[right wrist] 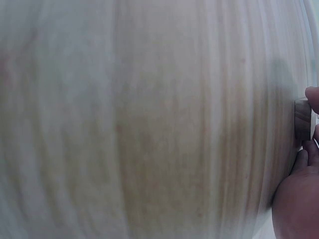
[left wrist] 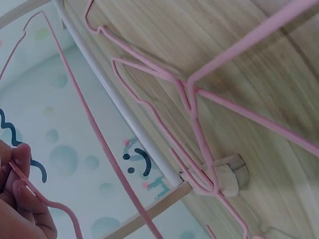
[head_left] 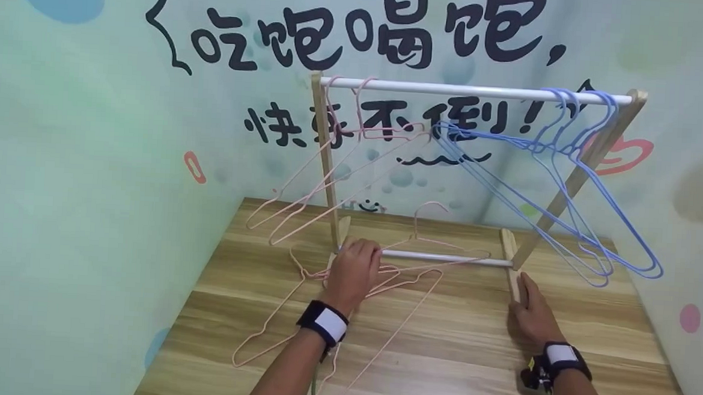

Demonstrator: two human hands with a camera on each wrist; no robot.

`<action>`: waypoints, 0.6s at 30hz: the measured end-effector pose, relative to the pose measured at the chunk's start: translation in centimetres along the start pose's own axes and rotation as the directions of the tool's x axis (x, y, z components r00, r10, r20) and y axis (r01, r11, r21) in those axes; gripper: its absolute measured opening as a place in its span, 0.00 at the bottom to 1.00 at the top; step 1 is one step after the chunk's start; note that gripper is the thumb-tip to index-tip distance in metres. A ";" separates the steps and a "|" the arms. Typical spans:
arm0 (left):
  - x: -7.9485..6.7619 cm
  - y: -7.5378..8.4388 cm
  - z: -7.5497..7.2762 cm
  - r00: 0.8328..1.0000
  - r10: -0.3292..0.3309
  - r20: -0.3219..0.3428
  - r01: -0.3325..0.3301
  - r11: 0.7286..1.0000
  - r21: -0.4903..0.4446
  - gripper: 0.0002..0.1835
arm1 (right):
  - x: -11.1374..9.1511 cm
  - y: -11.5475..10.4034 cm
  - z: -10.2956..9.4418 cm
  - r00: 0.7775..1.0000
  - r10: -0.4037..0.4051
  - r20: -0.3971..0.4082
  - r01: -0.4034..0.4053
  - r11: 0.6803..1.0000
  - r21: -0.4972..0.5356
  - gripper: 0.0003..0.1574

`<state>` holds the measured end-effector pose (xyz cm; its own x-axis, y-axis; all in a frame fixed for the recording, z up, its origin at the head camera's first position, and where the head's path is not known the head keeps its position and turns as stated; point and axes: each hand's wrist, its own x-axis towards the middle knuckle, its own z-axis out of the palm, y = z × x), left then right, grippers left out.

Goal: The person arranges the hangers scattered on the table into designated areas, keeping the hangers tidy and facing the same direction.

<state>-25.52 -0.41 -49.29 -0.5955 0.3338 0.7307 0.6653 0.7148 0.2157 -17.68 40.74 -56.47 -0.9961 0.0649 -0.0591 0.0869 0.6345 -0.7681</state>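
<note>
Evidently, a hanger (head_left: 417, 237) is pinched between left-hand (head_left: 354, 270) fingers and thumb, hook upward, near the lower bar (head_left: 495, 263). The rack's foot (head_left: 512, 282) is gripped by the right hand (head_left: 535, 315), probably for steadiness. Above, pink hangers (head_left: 360, 132) and blue hangers (head_left: 570, 150) are hung apart, seemingly sorted by colour.

The upper rail (head_left: 453, 89) is free mid-span — pink hangers (head_left: 360, 132) and blue hangers (head_left: 537, 147) crowd its ends

One thin pink hanger (head_left: 416, 234), hook upward, below the top white rail (head_left: 477, 91) of an upright wooden rack (head_left: 321, 114).
</note>
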 end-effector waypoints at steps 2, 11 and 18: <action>0.0 -0.2 -0.5 1.000 -0.007 -0.022 0.007 1.000 0.007 0.04 | 0.0 -0.1 0.0 1.000 0.004 -0.001 -0.004 1.000 0.000 0.48; -0.5 -0.7 -2.8 0.997 -0.050 -0.064 0.052 0.998 0.034 0.04 | 0.0 -0.2 0.1 1.000 0.016 0.002 -0.016 1.000 0.005 0.49; -0.9 -0.5 -4.5 0.990 -0.097 -0.103 0.101 0.994 0.034 0.06 | -0.1 0.2 0.2 1.000 -0.013 -0.012 0.013 1.000 0.025 0.49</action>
<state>-23.31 -3.78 -47.15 -0.6078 0.1973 0.7692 0.5856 0.7656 0.2663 -17.59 40.73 -56.75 -0.9970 0.0661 -0.0415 0.0734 0.6158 -0.7844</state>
